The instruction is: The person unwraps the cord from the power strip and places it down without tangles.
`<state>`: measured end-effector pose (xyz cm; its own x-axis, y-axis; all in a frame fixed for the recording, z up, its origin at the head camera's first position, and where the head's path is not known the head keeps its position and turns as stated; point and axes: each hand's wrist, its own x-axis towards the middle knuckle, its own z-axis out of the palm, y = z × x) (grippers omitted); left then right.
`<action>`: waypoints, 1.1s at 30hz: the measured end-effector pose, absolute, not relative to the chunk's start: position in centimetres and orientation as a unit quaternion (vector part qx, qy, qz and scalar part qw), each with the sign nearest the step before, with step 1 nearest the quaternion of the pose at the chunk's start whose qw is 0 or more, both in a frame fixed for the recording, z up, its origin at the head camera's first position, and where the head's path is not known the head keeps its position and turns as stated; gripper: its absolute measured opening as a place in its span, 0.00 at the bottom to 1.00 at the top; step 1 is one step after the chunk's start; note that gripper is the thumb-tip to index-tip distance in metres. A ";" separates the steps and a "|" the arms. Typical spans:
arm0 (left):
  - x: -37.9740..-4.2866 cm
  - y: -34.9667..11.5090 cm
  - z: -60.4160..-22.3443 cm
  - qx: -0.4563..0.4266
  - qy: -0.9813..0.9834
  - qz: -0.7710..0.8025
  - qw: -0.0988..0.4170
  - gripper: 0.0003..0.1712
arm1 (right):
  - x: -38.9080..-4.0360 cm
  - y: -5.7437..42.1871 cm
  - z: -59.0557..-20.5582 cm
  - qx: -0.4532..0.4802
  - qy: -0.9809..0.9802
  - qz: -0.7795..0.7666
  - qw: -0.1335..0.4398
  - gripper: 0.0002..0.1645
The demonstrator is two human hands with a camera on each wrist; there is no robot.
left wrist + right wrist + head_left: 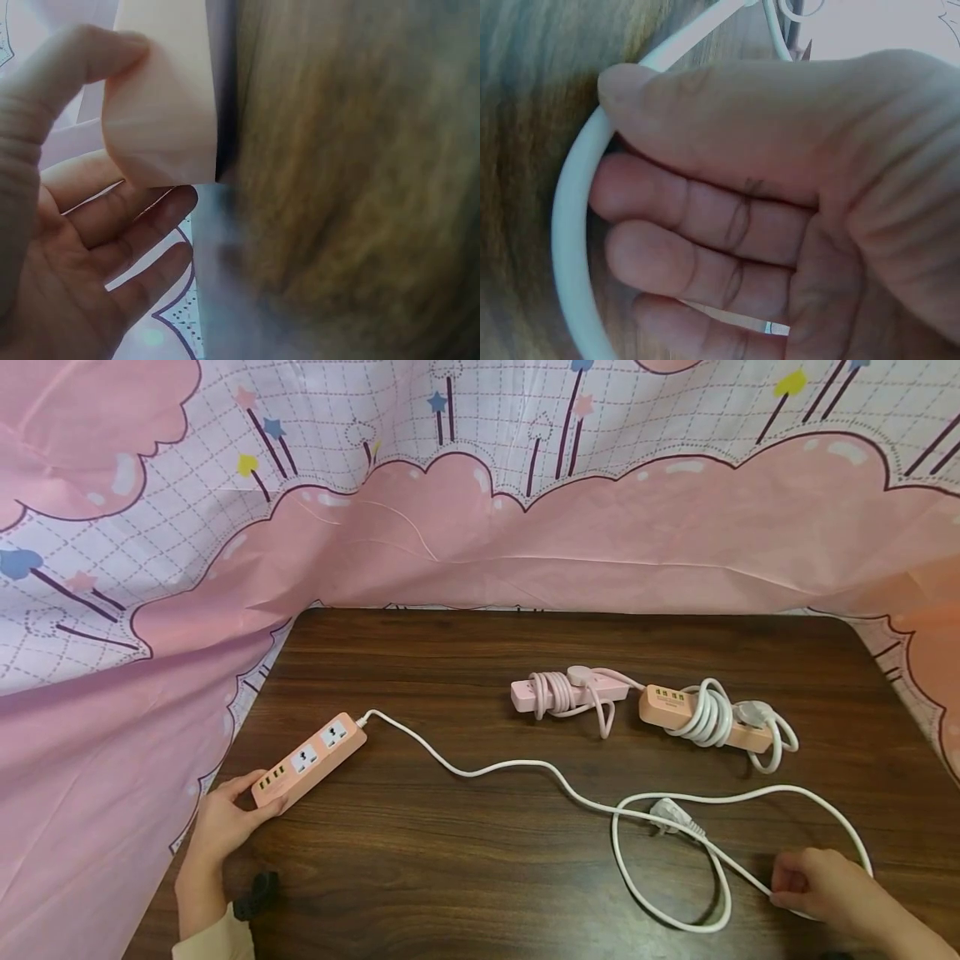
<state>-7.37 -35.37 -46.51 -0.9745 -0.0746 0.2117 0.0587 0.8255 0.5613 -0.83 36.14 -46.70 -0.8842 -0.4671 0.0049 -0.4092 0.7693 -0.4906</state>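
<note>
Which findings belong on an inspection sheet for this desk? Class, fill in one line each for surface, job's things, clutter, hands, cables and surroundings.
Surface: dark wooden table.
Job's things: peach power strip, unwound, at the table's left edge; its white cable; its plug lying on the table.
Clutter: pink strip and orange strip, both with cords wrapped round them; small black object.
Hands: left hand holds the peach strip's end; right hand grips the cable.
Cables: looped loosely, crossing itself near the plug.
Surroundings: pink cloud-print cloth.

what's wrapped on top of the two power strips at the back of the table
Each has its own white cord coiled round the body: the pink strip and the orange strip. The coils cover the middle sockets; the orange strip's end ports show.
</note>
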 end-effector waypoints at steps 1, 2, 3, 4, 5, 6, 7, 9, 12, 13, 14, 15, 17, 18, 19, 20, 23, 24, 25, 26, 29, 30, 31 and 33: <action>-7.4 -35.4 -46.5 0.004 -0.950 -0.292 0.112 0.29 | -0.8 36.1 -46.7 -0.234 0.938 -0.249 0.064 0.20; -7.5 -35.4 -46.5 0.004 -0.951 -0.290 0.110 0.29 | -0.8 36.1 -46.7 -0.232 0.938 -0.249 0.069 0.20; -7.5 -35.5 -46.5 0.005 -0.952 -0.288 0.105 0.30 | -0.8 36.0 -46.7 -0.232 0.938 -0.250 0.069 0.20; -7.5 -35.5 -46.5 0.008 -0.952 -0.288 0.099 0.30 | -0.8 36.0 -46.8 -0.234 0.937 -0.251 0.066 0.20; -7.6 -35.5 -46.5 0.012 -0.952 -0.290 0.094 0.30 | -0.8 35.9 -46.8 -0.235 0.936 -0.252 0.066 0.20; -7.6 -35.4 -46.4 0.015 -0.952 -0.293 0.089 0.31 | -0.8 35.8 -46.9 -0.236 0.936 -0.253 0.066 0.20; -7.6 -35.4 -46.4 0.018 -0.952 -0.294 0.085 0.31 | -0.8 35.7 -46.9 -0.236 0.936 -0.253 0.064 0.20; -7.6 -35.2 -46.4 0.025 -0.949 -0.303 0.079 0.31 | -0.8 35.6 -47.0 -0.238 0.937 -0.251 0.054 0.21; -7.7 -34.8 -46.3 0.025 -0.946 -0.313 0.080 0.29 | -0.9 35.5 -47.1 -0.239 0.936 -0.253 0.054 0.20; -7.8 -34.6 -46.2 0.025 -0.946 -0.313 0.083 0.28 | -0.9 35.4 -47.1 -0.241 0.935 -0.253 0.053 0.20; -7.8 -34.5 -46.1 0.026 -0.945 -0.316 0.084 0.27 | -0.9 35.4 -47.1 -0.242 0.935 -0.255 0.055 0.20; -7.9 -34.4 -46.1 0.025 -0.944 -0.317 0.087 0.26 | -1.0 35.4 -47.1 -0.244 0.934 -0.256 0.056 0.20; -8.0 -34.3 -46.1 0.025 -0.944 -0.315 0.098 0.25 | -1.0 35.4 -47.1 -0.244 0.933 -0.257 0.058 0.20; -8.0 -34.2 -46.2 0.025 -0.943 -0.314 0.104 0.24 | -1.1 35.4 -47.1 -0.244 0.933 -0.258 0.059 0.20; -8.1 -34.2 -46.3 0.023 -0.942 -0.315 0.111 0.23 | -1.1 35.4 -47.1 -0.244 0.933 -0.258 0.060 0.20; -8.3 -34.3 -46.4 0.021 -0.941 -0.316 0.118 0.22 | -1.1 35.4 -47.1 -0.243 0.933 -0.258 0.060 0.20; -8.6 -34.3 -46.8 0.023 -0.936 -0.325 0.134 0.19 | -1.2 35.4 -47.0 -0.240 0.934 -0.257 0.067 0.19; -8.7 -34.3 -46.9 0.025 -0.933 -0.331 0.138 0.18 | -1.2 35.3 -47.0 -0.240 0.934 -0.257 0.068 0.19; -8.8 -34.3 -47.1 0.029 -0.930 -0.339 0.140 0.17 | -1.2 35.3 -46.9 -0.240 0.934 -0.257 0.067 0.19; -8.8 -34.3 -47.2 0.034 -0.928 -0.344 0.140 0.16 | -1.2 35.3 -46.9 -0.240 0.934 -0.257 0.070 0.19; -9.0 -34.3 -47.3 0.042 -0.920 -0.364 0.141 0.15 | -1.3 35.2 -46.9 -0.244 0.933 -0.257 0.063 0.19; -9.0 -34.2 -47.3 0.041 -0.918 -0.367 0.143 0.15 | -1.3 35.2 -46.9 -0.245 0.933 -0.257 0.061 0.19; -9.1 -34.2 -47.3 0.041 -0.918 -0.367 0.146 0.14 | -1.3 35.2 -46.9 -0.246 0.933 -0.257 0.060 0.19; -9.1 -34.1 -47.2 0.038 -0.916 -0.367 0.157 0.14 | -1.3 35.2 -47.0 -0.247 0.932 -0.257 0.060 0.19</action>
